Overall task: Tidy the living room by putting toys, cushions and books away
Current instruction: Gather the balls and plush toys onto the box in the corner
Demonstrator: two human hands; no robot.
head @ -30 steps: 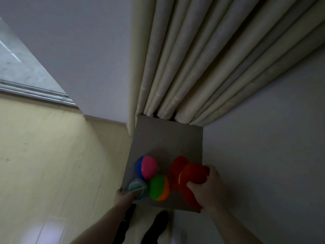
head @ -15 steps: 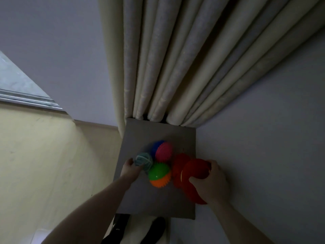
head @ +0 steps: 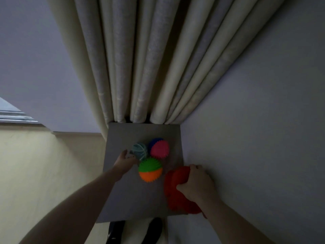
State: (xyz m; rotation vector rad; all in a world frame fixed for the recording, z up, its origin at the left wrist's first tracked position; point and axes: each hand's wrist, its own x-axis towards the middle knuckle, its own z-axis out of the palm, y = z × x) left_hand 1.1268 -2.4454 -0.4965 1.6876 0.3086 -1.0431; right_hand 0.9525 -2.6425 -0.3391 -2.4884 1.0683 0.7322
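Down in the corner, my right hand (head: 195, 184) grips a red toy (head: 175, 191), fingers curled over its top edge and thumb pressed into its side. It lies on the right edge of a grey board (head: 126, 199), against the wall (head: 255, 138), with its long axis running from near me toward the curtain (head: 140, 59). What kind of toy it is I cannot tell in this dim light, and I can read no label or writing on it or on anything else.

My left hand (head: 124, 160) holds nothing: the fingers are loose and spread, their tips at the edge of a pale teal ball (head: 139, 151), whether touching it or just short I cannot tell. That ball sits on the board, touching a spiky pink and blue ball (head: 159, 148) to its right. Just nearer to me lies a spiky ball (head: 150, 172), green on the half toward the curtain and orange on the half toward me. The three balls cluster in the board's middle, the red toy just right of the green and orange one.

The curtain's folds hang down to the board's far edge. My dark shoes (head: 153, 229) show below its near edge, on the pale floor (head: 44, 173).
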